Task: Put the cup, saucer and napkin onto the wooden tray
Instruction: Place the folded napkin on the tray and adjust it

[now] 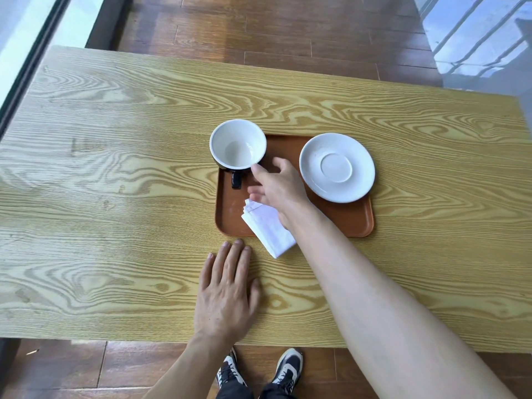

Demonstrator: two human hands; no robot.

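1. Shoes point(259, 372): two dark-and-white shoes on the plank floor point(288, 38), partly cut off by the bottom edge and the table's near edge.
2. Left hand point(227, 292): flat on the table point(115, 197), palm down, fingers spread a little, holding nothing. Fingertips lie just short of the tray's near rim.
3. Napkin point(269, 228): folded, white, lying askew. Its far part sits in the tray; its near corner overhangs the rim onto the table. The right forearm hides its right edge.
4. Tray point(351, 223): brown, rounded corners, on the table right of centre. It holds cup, saucer and most of the napkin.
5. Right hand point(276, 185): above the tray's middle, open and loose, gripping nothing. One fingertip is at the cup's near rim; contact cannot be confirmed. It hides the tray floor beneath.
6. Cup point(238, 144): upright, empty, white inside, dark outside, at the tray's far left corner, handle towards the viewer. Its base is hard to make out.
7. Saucer point(336, 167): white, empty, at the tray's far right, its edge overhanging the rim.
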